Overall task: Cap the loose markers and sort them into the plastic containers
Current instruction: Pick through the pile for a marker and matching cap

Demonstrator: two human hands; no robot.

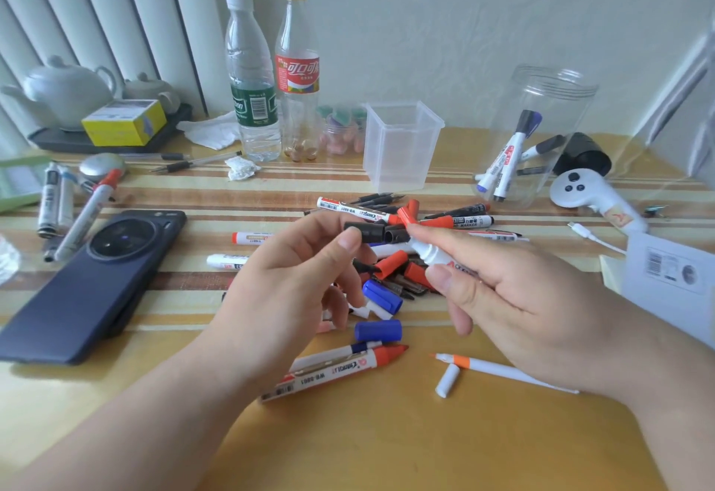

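Head view: nearest on the yellow bench (387, 444), a thin orange-tipped pen (503, 370) is seen lying beside a small white cap (447, 380), and to their left an uncapped red-tipped marker (336, 372) is laid at a slant, with a loose blue cap (378, 330) just beyond it. Above these, both hands are raised over the striped cloth. A black cap (365, 231) is pinched between the thumb and forefinger of the left hand (294, 281), the other fingers being loosely curled below. A white marker (437, 258) is gripped by the curled fingers and thumb of the right hand (514, 297), its dark front end pointed at the cap's opening; whether the two are joined cannot be told. Under and behind the hands a pile of markers and caps (425, 219) in red, blue and black is spread. A dark phone (93, 281) is laid at the left. Farther back, a square plastic container (400, 144) is stood upright, and to its right a round clear jar (537, 103) is seen with several capped markers (507, 157) leaning inside. Two bottles (253, 76) are stood near the wall.
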